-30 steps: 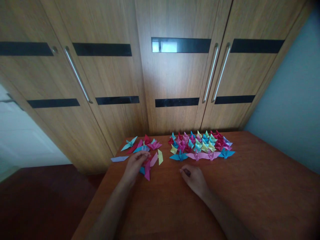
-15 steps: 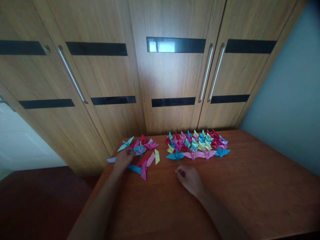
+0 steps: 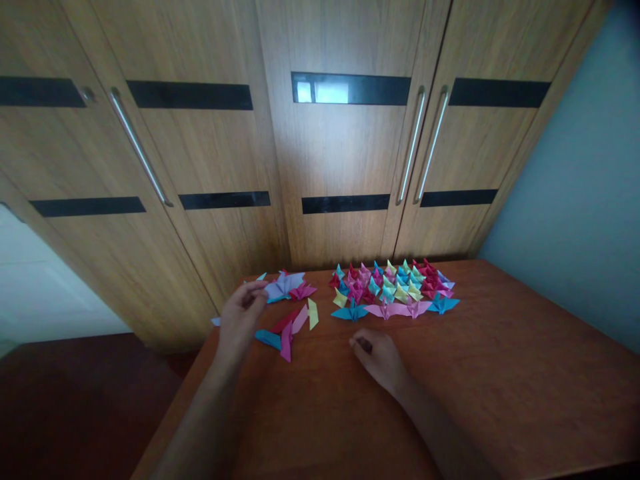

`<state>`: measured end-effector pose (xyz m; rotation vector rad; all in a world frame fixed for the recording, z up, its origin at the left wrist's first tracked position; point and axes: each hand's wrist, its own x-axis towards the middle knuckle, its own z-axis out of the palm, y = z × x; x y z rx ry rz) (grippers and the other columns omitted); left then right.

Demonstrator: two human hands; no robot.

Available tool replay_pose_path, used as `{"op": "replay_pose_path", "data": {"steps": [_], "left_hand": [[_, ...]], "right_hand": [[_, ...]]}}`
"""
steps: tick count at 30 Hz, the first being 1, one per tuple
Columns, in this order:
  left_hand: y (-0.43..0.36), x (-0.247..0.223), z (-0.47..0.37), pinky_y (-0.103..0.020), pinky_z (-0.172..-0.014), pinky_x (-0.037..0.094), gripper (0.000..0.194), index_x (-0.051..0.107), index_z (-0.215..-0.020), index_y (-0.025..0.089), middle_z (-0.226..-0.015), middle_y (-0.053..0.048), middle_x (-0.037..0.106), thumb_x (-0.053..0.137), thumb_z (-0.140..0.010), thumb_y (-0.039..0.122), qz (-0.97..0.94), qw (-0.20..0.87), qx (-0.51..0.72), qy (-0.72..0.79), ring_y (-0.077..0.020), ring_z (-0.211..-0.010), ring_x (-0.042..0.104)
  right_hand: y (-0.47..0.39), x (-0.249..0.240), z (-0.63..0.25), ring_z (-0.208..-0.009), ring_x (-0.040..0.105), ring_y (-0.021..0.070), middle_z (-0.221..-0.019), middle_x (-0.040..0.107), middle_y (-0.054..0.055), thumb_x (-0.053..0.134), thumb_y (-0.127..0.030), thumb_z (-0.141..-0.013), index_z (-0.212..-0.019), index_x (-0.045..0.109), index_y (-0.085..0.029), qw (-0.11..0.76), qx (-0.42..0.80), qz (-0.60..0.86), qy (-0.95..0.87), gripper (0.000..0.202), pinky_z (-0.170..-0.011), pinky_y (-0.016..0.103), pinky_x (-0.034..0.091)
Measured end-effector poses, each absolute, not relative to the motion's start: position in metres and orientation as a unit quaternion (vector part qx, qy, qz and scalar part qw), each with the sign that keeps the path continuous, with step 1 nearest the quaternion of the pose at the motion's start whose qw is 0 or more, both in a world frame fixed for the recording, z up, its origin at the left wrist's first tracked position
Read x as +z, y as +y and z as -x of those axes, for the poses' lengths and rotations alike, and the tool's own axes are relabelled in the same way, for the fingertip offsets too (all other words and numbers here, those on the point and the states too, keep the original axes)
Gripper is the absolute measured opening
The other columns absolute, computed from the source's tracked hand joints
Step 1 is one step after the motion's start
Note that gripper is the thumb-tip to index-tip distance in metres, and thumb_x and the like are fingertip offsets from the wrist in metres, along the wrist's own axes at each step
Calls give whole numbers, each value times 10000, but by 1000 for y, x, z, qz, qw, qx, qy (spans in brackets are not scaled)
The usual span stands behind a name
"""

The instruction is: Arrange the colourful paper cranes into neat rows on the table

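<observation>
The left grip [image 3: 243,312] pinches a lilac paper crane [image 3: 286,285] by one end, near other folded papers [image 3: 287,340]; the right grip [image 3: 379,355] lies curled on the brown surface [image 3: 505,373], before close-set rows of cranes [image 3: 388,293]. Wooden wardrobe doors [image 3: 340,157] stand behind.

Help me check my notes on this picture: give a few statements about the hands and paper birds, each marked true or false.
1. The left hand holds a pale purple bird. True.
2. A yellow paper piece lies left of the right-hand group's front row. True.
3. That row is all pink. False: a blue bird sits at each end.
4. The right hand is curled. True.
5. The right hand touches that row. False: table shows between them.
</observation>
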<state>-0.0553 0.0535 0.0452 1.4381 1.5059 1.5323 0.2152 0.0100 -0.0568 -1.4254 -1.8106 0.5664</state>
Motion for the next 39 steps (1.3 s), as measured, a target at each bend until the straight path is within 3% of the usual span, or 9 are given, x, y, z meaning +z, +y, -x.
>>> {"op": "replay_pose_path", "data": {"steps": [3, 8, 14, 26, 34, 39], "left_hand": [[41, 45, 18, -246, -618, 449, 315, 617, -958, 182, -804, -24, 643, 598, -723, 392, -569, 367, 537, 504, -167, -731, 598], [28, 9, -25, -258, -669, 459, 218, 628, -905, 183, -810, -32, 652, 597, -753, 336, -619, 465, 462, 433, -168, -747, 599], [23, -29, -38, -252, -612, 448, 194, 609, -894, 177, -791, -24, 642, 590, -743, 298, -600, 524, 425, 430, -139, -636, 572], [13, -34, -33, -239, -613, 395, 184, 653, -746, 171, -715, -14, 643, 567, -779, 330, -679, 482, 344, 434, -164, -682, 560], [13, -29, -30, -216, -557, 383, 315, 625, -768, 149, -664, -11, 607, 616, -768, 464, -572, 626, 353, 395, -119, -597, 530], [9, -24, -31, -197, -552, 383, 305, 593, -736, 148, -693, -13, 587, 670, -740, 443, -470, 701, 401, 356, -98, -601, 524]], "right_hand": [[10, -53, -220, -564, 498, 133, -605, 556, -1, 476, -474, -845, -727, 604, -199, 447, 333, 513, -653, 326, -533, 241, 364], [10, -50, -230, -552, 509, 113, -740, 604, 29, 398, -601, -848, -869, 597, -182, 533, 515, 430, -515, 464, -467, 216, 343], [12, -53, -226, -513, 501, 112, -601, 577, -15, 633, -542, -722, -842, 635, -183, 480, 508, 468, -541, 379, -451, 212, 338], [8, -45, -220, -559, 513, 113, -610, 594, -8, 665, -497, -711, -731, 651, -168, 441, 507, 448, -589, 330, -532, 228, 381], [2, -42, -226, -566, 483, 89, -646, 583, -13, 671, -451, -742, -742, 622, -167, 474, 623, 396, -481, 288, -520, 206, 342], [4, -46, -229, -502, 417, 59, -577, 506, -43, 711, -402, -726, -681, 582, -171, 514, 682, 355, -380, 269, -497, 194, 312]]}}
